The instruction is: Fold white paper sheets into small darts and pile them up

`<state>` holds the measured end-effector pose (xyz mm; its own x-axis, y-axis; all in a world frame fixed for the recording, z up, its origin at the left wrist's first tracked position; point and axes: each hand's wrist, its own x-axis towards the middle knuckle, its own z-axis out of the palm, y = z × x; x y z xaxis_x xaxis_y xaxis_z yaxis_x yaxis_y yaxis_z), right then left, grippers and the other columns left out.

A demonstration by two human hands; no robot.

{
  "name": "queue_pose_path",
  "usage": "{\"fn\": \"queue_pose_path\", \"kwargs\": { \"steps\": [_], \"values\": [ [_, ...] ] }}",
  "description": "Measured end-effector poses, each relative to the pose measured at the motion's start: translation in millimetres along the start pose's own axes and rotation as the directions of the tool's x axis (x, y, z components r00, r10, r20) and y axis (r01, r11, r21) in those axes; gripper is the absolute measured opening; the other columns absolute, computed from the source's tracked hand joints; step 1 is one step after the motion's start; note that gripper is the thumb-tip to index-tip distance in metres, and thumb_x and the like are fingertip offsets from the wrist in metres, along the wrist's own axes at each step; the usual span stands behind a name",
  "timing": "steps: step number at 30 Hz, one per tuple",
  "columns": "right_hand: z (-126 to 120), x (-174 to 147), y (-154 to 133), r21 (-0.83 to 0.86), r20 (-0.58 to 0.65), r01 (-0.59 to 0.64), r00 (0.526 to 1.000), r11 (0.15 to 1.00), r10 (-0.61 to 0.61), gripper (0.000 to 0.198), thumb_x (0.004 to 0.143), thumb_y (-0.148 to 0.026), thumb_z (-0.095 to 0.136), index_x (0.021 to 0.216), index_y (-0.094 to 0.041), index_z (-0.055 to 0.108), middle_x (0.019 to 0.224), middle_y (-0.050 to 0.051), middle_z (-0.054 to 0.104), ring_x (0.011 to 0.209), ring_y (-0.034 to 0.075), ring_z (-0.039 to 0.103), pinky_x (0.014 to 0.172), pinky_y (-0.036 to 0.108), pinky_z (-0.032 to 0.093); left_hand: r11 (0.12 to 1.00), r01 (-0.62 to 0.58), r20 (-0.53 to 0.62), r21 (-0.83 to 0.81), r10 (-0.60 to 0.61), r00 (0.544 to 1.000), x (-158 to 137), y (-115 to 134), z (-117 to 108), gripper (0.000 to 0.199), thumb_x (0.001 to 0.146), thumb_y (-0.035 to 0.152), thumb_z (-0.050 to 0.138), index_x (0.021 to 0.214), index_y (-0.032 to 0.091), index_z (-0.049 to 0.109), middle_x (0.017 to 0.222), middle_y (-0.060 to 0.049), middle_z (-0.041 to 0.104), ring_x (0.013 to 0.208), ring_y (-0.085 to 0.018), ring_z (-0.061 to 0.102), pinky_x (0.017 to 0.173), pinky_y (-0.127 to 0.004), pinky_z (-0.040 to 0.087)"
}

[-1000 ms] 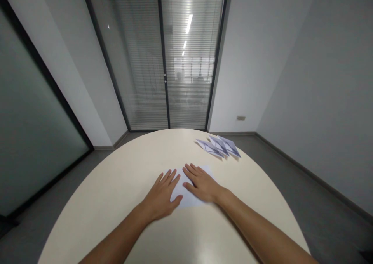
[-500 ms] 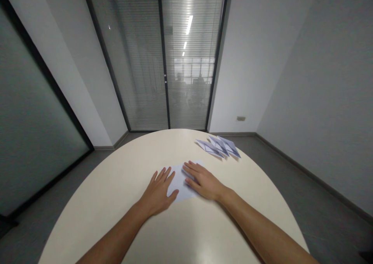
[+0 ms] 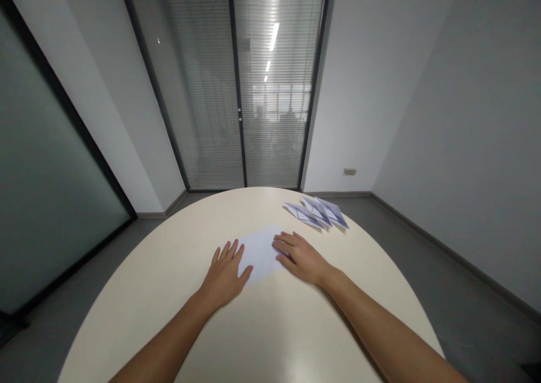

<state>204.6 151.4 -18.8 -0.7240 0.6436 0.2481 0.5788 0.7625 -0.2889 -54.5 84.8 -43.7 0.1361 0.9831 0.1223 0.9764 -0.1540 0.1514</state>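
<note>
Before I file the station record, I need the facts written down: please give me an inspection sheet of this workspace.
Surface: pale table with a curved edge.
Job's things: paper sheet spread on the table.
Clutter: folded papers overlapping near the table's far right edge.
Left grip: bare hand, open, fingers spread at the sheet's left side.
Right grip: bare hand, open, at the sheet's right side.
Cables: nothing seen.
Surroundings: glass partition with blinds ahead; grey wall; grey floor.

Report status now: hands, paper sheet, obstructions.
Left hand open at left edge of paper sheet; right hand open at right edge. Sheet flat on table. Three folded papers beyond right hand, not blocking.
</note>
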Motion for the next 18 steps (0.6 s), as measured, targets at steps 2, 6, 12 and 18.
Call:
{"fn": "queue_pose_path", "kwargs": {
  "steps": [2, 6, 12, 18],
  "values": [
    [-1.1, 1.4, -5.3, 0.046, 0.008, 0.103, 0.995, 0.994, -0.103, 0.046, 0.097, -0.042, 0.053, 0.137, -0.021, 0.059, 0.146, 0.011, 0.053, 0.138, 0.029, 0.044, 0.117, 0.05, 0.03, 1.0, 0.023, -0.045, -0.018, -0.024, 0.999, 1.6, -4.0, 2.0, 0.062, 0.097, 0.048, 0.043, 0.146, 0.01, 0.047, 0.157, -0.019, 0.036, 0.147, -0.038, 0.028, 0.119, -0.058, 0.023],
    [1.6, 3.2, -11.7, 0.078, 0.003, 0.146, 0.989, 0.986, -0.147, 0.039, 0.094, -0.04, 0.058, 0.129, -0.023, 0.067, 0.139, 0.01, 0.06, 0.131, 0.028, 0.052, 0.113, 0.045, 0.037, 0.995, -0.045, -0.147, -0.085, 0.032, 0.989, 3.2, -5.4, 0.6, 0.05, 0.095, 0.043, 0.049, 0.138, 0.017, 0.055, 0.153, -0.014, 0.046, 0.144, -0.035, 0.036, 0.119, -0.057, 0.025],
    [-3.6, 5.3, -16.0, 0.055, -0.038, 0.074, 0.997, 0.996, -0.072, 0.035, 0.098, -0.044, 0.052, 0.119, -0.024, 0.072, 0.129, 0.009, 0.067, 0.12, 0.026, 0.06, 0.106, 0.041, 0.043, 0.962, -0.214, -0.206, -0.169, 0.178, 0.962, -1.8, 3.2, -12.1, 0.045, 0.089, 0.041, 0.06, 0.129, 0.019, 0.062, 0.142, -0.01, 0.059, 0.135, -0.028, 0.05, 0.115, -0.047, 0.037],
    [-10.7, 7.6, -20.3, 0.06, -0.046, 0.049, 0.998, 0.997, -0.047, 0.036, 0.101, -0.043, 0.045, 0.11, -0.024, 0.074, 0.109, 0.007, 0.075, 0.105, 0.024, 0.066, 0.096, 0.036, 0.046, 0.937, -0.237, -0.204, -0.255, 0.188, 0.961, -3.6, 6.7, -21.6, 0.025, 0.091, 0.031, 0.057, 0.111, 0.023, 0.071, 0.126, -0.005, 0.07, 0.12, -0.022, 0.062, 0.107, -0.038, 0.046]
  ]
}}
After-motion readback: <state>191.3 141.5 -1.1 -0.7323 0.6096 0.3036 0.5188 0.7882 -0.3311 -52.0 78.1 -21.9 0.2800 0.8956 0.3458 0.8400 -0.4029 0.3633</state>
